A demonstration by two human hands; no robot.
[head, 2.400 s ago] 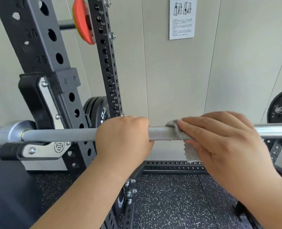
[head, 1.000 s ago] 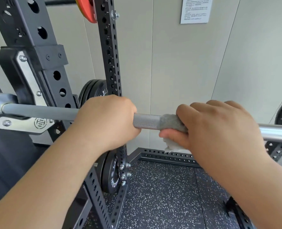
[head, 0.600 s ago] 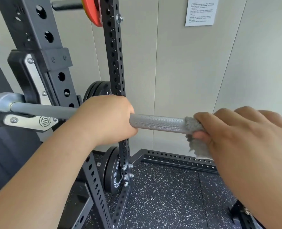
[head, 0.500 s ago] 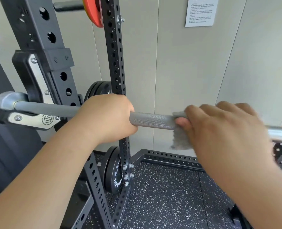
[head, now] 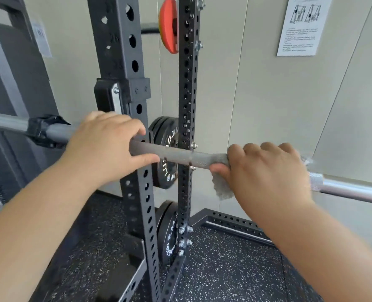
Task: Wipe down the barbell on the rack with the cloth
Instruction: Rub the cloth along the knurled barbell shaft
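Currently the barbell (head: 176, 154) lies across the rack (head: 119, 62), with the left hand (head: 106, 144) fingers curled round it and the right hand (head: 265, 171) fingers clamping the cloth (head: 222, 189) onto it. The loose cloth dangling below could bunch or slip, leaving patches unwiped.

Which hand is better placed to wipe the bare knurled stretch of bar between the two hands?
Right. The right hand has its grip round the grey fuzzy cloth, which wraps the grey knurled steel barbell right beside that stretch. The left hand grips the bar bare, with no cloth.
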